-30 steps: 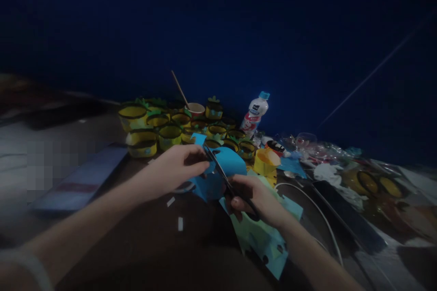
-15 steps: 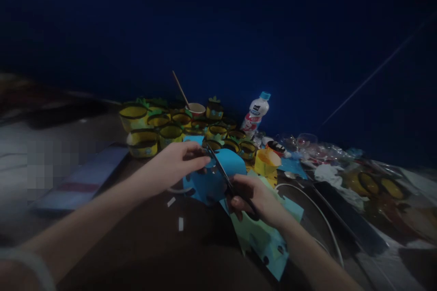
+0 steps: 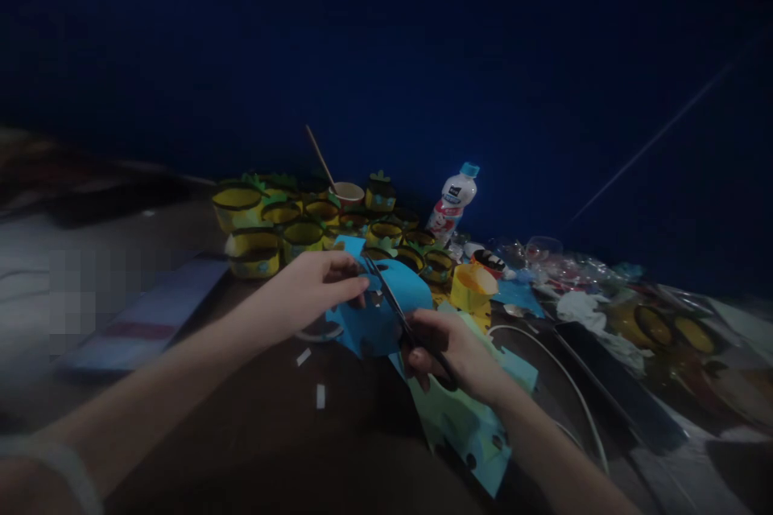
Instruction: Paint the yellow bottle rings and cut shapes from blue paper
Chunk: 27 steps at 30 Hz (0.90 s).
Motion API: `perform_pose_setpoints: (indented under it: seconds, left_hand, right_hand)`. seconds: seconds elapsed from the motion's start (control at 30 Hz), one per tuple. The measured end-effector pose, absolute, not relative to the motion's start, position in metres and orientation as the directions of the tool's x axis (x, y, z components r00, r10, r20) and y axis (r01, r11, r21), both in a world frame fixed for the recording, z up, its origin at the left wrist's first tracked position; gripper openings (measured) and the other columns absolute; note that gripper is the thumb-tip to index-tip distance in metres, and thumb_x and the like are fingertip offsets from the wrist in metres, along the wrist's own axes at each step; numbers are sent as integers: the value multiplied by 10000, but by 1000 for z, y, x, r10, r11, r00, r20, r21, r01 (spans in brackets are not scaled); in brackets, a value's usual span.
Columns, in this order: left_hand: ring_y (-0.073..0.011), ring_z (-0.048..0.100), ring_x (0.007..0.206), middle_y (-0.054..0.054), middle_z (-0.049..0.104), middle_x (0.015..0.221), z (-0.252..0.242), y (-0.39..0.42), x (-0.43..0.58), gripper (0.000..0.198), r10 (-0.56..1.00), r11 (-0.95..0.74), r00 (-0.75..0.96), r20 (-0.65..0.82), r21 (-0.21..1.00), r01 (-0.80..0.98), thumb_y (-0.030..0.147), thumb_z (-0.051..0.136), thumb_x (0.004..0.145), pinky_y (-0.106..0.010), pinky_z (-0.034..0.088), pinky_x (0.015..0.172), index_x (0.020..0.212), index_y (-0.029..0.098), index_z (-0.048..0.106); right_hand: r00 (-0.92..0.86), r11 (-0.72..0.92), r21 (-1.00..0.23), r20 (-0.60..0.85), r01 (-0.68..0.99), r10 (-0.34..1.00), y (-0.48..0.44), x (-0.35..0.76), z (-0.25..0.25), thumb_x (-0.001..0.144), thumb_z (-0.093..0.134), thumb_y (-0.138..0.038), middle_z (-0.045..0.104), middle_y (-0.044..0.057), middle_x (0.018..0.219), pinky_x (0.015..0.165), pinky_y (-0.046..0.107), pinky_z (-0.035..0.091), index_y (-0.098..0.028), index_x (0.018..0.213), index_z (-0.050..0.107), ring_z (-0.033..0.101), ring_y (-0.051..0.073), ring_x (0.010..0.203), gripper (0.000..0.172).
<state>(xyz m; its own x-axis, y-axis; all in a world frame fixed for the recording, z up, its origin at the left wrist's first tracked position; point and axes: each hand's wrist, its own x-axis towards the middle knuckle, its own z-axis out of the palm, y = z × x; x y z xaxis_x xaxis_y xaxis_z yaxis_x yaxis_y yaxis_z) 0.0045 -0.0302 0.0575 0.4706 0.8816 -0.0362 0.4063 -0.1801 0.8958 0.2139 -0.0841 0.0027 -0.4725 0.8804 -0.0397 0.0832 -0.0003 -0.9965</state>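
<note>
A sheet of bright blue paper [image 3: 368, 330], curled on its right side, is pinched at its upper left by my left hand [image 3: 320, 286]. My right hand [image 3: 444, 350] is wrapped around the handles of a pair of dark scissors [image 3: 388, 294]. The blades point up and left across the blue paper, close to my left fingertips; whether they are parted is hard to make out. Beneath my right hand lie pale green and light blue paper sheets [image 3: 465, 418] with dark spots. Two small white scraps [image 3: 320, 397] rest on the dark table to the left.
Behind my hands stand several yellow paper rings [image 3: 254, 253] with dark rims. A cup [image 3: 349, 193] holding a stick and a white bottle [image 3: 454, 197] with a blue cap are farther back. At right lie a phone-like dark slab [image 3: 619, 386], a white cable [image 3: 571, 374] and clear plastic wrappings [image 3: 561, 265].
The blue paper has shifted slightly, its upper left strip and lower edge sitting a little differently. Both hands keep almost the same place and grip.
</note>
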Motion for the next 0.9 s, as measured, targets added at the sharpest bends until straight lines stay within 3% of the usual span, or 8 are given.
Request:
perform_pose_setpoints:
  seconds: [0.47, 0.7, 0.9]
  left_hand:
    - [-121, 562, 602, 14, 652, 651, 59, -31, 7, 164, 905, -150, 425, -38, 904, 400, 313, 541, 762, -217, 400, 554, 708, 175, 611]
    - [-144, 561, 592, 5, 664, 650, 58, -28, 4, 209, 917, -139, 396, -44, 895, 423, 369, 534, 748, -242, 389, 545, 681, 188, 614]
    - [-148, 578, 641, 2, 662, 663, 52, -30, 8, 213, 885, -67, 448, -125, 919, 389, 358, 536, 740, -237, 415, 603, 667, 178, 624]
  right_hand:
    - [-462, -11, -996, -49, 85, 885, -84, 214, 1, 716, 657, -446, 499, -28, 589, 418, 178, 367, -151, 804, 545, 464, 60, 446, 328]
    - [-438, -52, -995, -87, 90, 895, -83, 213, 3, 706, 674, -419, 517, -35, 562, 389, 170, 379, -156, 817, 544, 479, 61, 410, 314]
    - [-311, -48, -998, -59, 45, 948, -81, 207, 4, 679, 703, -383, 531, -42, 560, 388, 172, 404, -159, 853, 531, 503, 69, 416, 331]
